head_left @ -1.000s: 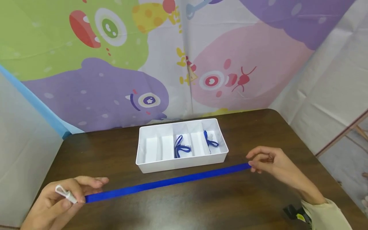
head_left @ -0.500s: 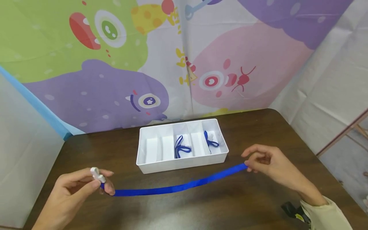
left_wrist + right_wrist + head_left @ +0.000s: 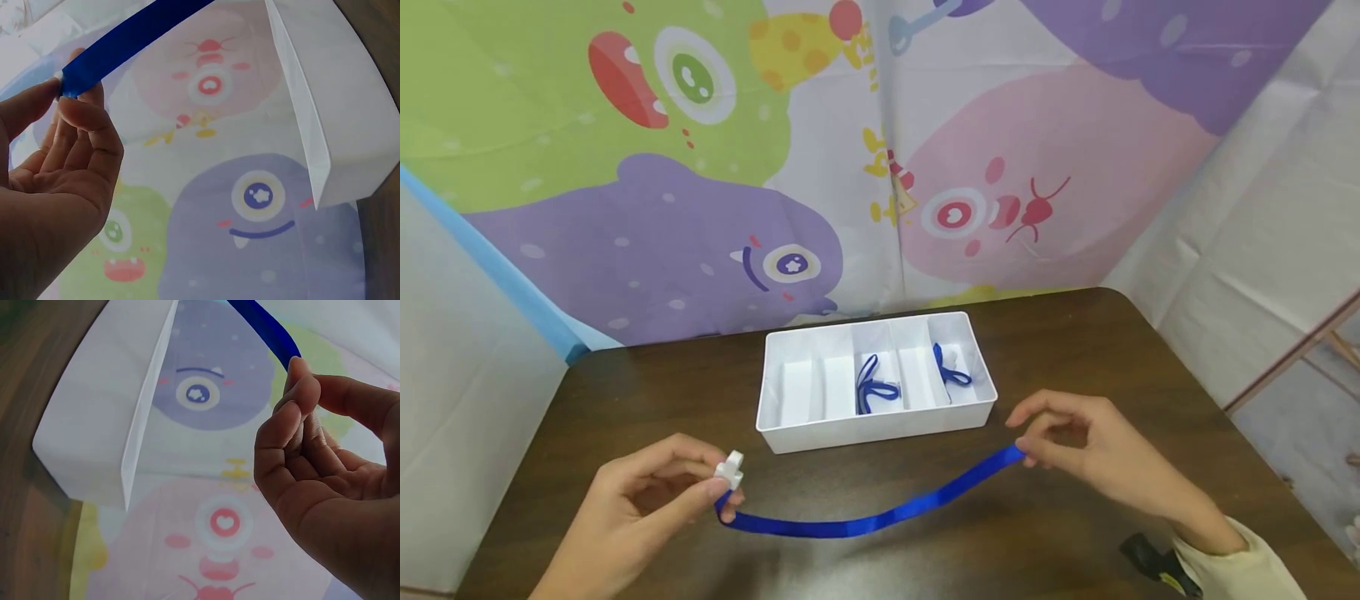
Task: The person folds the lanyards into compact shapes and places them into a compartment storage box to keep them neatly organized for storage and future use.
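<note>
A blue lanyard (image 3: 850,528) sags in a curve between my two hands, above the table. My left hand (image 3: 640,504) pinches one end between thumb and fingers, where a white plastic clip (image 3: 730,471) sticks up. The other end is pinched by the thumb and fingertips of my right hand (image 3: 1075,437). In the left wrist view the lanyard (image 3: 134,44) runs up and right from the fingertips of the left hand (image 3: 75,137). The right wrist view has the lanyard (image 3: 269,331) running up and left from the right hand (image 3: 325,450).
Behind the hands stands a white divided box (image 3: 880,430). A folded blue lanyard (image 3: 876,389) lies in its middle compartment, another lanyard (image 3: 953,377) in the far-right one. A dark brown table (image 3: 1060,350) lies beneath, with a cartoon-printed cloth (image 3: 850,225) behind it.
My left hand has moved right with the clip end, toward the right hand. My right hand has shifted slightly left and down. The lanyard has gone from taut and straight to sagging.
</note>
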`<state>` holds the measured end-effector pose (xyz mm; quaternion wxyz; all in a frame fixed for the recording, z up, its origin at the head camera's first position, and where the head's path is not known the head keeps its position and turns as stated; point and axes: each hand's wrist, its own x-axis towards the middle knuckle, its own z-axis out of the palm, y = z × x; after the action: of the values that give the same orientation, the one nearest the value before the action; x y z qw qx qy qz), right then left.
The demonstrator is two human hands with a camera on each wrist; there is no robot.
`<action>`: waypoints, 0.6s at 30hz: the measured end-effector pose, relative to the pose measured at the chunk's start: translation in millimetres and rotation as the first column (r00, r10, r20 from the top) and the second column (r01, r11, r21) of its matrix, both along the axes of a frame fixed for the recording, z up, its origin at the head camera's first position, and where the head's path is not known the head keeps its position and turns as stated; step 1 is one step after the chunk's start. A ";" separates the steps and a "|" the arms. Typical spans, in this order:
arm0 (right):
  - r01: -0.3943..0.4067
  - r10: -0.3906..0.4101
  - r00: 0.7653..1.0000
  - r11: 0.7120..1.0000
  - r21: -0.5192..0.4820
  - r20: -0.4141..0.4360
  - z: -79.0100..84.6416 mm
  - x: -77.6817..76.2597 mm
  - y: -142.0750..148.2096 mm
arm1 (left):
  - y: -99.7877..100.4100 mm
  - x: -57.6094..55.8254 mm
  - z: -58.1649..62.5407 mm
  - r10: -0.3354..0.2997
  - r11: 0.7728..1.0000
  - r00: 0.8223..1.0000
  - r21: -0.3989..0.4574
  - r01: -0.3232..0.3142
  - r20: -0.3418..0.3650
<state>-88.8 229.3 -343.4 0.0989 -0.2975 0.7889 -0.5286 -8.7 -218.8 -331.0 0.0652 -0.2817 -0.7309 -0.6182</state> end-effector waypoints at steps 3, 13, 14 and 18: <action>-0.014 0.014 1.000 1.000 0.019 0.008 1.3 2.4 -5.1 | 7.9 -0.1 0.8 0.008 1.000 1.000 -0.012 -0.009 -0.023; -0.085 0.085 0.996 0.996 -0.018 0.032 3.3 7.0 -27.3 | 27.5 -1.6 0.8 -0.008 1.000 0.997 -0.030 0.006 -0.079; -0.092 0.093 0.995 0.995 -0.029 0.033 3.7 7.4 -30.0 | 29.7 -1.7 1.9 -0.002 0.999 0.997 -0.043 -0.001 -0.075; -0.109 0.110 0.994 0.993 -0.044 0.028 6.5 8.6 -39.4 | 38.2 -3.1 6.9 0.005 0.996 0.997 -0.088 -0.011 -0.075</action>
<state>-80.2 189.8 -336.9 0.1334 -0.3344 0.7584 -0.5433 -11.8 -180.6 -324.1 0.0825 -0.3044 -0.7557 -0.5740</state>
